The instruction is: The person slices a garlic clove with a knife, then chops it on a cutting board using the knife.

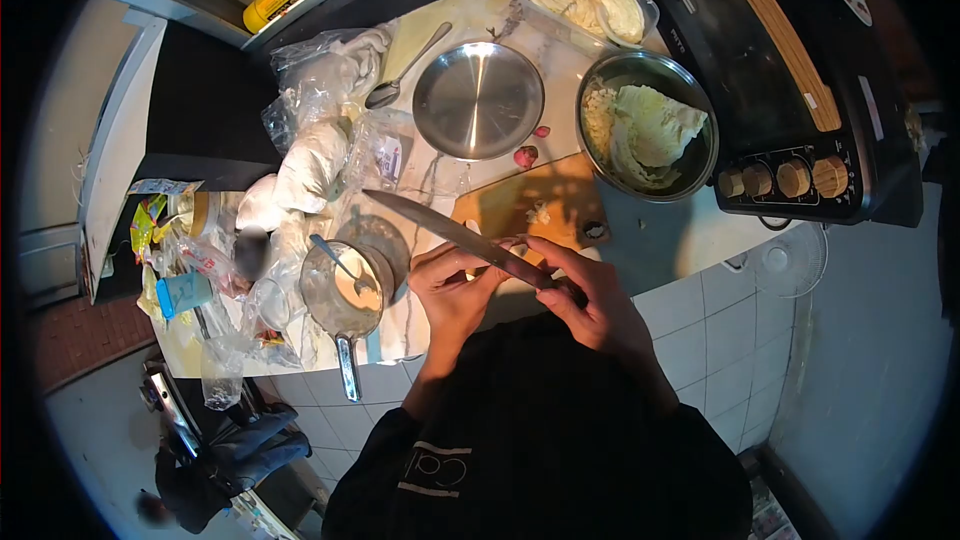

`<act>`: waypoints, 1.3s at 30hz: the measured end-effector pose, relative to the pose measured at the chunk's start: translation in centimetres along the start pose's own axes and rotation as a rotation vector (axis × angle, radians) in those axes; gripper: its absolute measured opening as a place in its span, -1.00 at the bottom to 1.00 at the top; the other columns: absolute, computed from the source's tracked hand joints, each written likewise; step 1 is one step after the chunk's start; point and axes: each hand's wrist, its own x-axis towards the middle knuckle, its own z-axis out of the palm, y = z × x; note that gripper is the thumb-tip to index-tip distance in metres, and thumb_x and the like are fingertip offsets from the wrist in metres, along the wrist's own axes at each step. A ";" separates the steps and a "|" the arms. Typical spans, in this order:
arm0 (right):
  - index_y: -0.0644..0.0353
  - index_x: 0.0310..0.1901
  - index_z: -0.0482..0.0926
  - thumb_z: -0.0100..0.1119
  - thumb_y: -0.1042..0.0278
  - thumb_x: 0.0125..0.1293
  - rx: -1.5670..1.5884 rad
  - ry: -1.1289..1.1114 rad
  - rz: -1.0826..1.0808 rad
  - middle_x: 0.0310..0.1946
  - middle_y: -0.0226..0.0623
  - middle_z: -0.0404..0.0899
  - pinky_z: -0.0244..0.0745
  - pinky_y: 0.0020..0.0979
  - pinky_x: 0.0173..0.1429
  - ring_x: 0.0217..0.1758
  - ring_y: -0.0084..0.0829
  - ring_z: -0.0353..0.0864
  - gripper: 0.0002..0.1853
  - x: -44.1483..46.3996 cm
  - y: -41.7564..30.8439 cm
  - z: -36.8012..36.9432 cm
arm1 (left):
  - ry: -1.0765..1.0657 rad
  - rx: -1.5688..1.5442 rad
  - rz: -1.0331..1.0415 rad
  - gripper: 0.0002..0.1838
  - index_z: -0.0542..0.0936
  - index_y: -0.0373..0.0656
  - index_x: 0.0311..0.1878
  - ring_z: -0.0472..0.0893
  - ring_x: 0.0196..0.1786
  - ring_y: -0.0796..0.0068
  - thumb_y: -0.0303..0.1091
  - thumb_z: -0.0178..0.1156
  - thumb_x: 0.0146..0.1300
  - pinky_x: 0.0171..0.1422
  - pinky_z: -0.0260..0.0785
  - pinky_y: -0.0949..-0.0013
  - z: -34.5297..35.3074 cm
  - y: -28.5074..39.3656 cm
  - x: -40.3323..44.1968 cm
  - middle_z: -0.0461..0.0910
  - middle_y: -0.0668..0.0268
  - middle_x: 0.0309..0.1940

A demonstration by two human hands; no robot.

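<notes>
My right hand (592,292) is closed around the handle of a large knife (460,238), its blade slanting up to the left across my left hand. My left hand (455,285) is closed, fingertips pinched together under the blade; whatever lies between them is too small and hidden to name. Both hands are near the front edge of a wooden cutting board (490,202). Small pale pieces (538,212) lie on the board. Beyond it are a reddish shallot (525,156) and a smaller red piece (542,131).
A round steel plate (450,100) lies behind the board, a spoon (400,75) beside it. At right, a steel bowl (712,145) holds cabbage, near a black oven (800,70). A saucepan (312,285) and plastic bags (310,165) crowd the left. Another person (215,460) is at lower left.
</notes>
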 end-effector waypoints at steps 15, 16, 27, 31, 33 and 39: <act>0.26 0.32 0.39 0.26 0.45 0.35 0.017 0.032 -0.029 -0.21 -0.09 0.60 0.46 -0.38 -0.15 -0.26 -0.31 0.60 -0.48 -0.2 0.6 0.2 | 0.109 -0.162 -0.140 -0.85 0.69 -0.37 -0.30 0.71 -0.27 0.41 -0.71 0.44 0.05 -0.16 0.58 0.41 1.0 -1.2 -1.6 0.72 0.15 -0.33; 0.26 0.33 0.38 0.25 0.45 0.35 0.029 0.032 -0.013 -0.19 -0.08 0.60 0.47 -0.37 -0.12 -0.23 -0.27 0.62 -0.47 -0.1 0.2 0.3 | 0.107 -0.125 -0.153 -0.85 0.69 -0.37 -0.29 0.71 -0.26 0.42 -0.70 0.44 0.06 -0.15 0.57 0.42 1.0 -1.2 -1.6 0.72 0.15 -0.32; 0.29 0.36 0.35 0.23 0.46 0.36 -0.050 0.001 -0.103 -0.04 0.00 0.60 0.49 -0.31 0.05 -0.06 -0.11 0.66 -0.44 0.3 0.4 -0.1 | 0.104 -0.178 -0.097 -0.88 0.71 -0.36 -0.30 0.70 -0.28 0.42 -0.70 0.43 0.09 -0.17 0.56 0.45 1.1 -1.2 -1.8 0.71 0.11 -0.28; 0.29 0.38 0.33 0.23 0.46 0.36 -0.013 0.032 -0.107 0.02 0.03 0.59 0.49 -0.32 0.06 -0.04 -0.10 0.65 -0.43 0.2 1.0 0.7 | 0.111 -0.106 -0.158 -0.92 0.72 -0.36 -0.31 0.68 -0.26 0.44 -0.67 0.41 0.12 -0.16 0.53 0.46 1.2 -1.1 -1.8 0.71 0.11 -0.25; 0.29 0.39 0.32 0.23 0.46 0.36 0.005 0.069 -0.150 0.04 0.04 0.59 0.49 -0.32 0.06 -0.04 -0.10 0.65 -0.42 0.1 1.0 1.0 | 0.117 -0.093 -0.150 -0.93 0.72 -0.37 -0.31 0.67 -0.25 0.45 -0.66 0.41 0.14 -0.15 0.53 0.46 1.4 -0.9 -1.8 0.71 0.11 -0.24; 0.24 0.41 0.33 0.24 0.51 0.31 0.001 0.020 0.017 0.17 -0.03 0.57 0.47 -0.33 0.18 0.07 -0.21 0.63 -0.38 0.0 -0.3 0.5 | 0.090 -0.134 -0.154 -0.92 0.73 -0.38 -0.24 0.67 -0.22 0.46 -0.63 0.39 0.18 -0.13 0.52 0.47 1.2 -1.1 -2.1 0.73 0.13 -0.21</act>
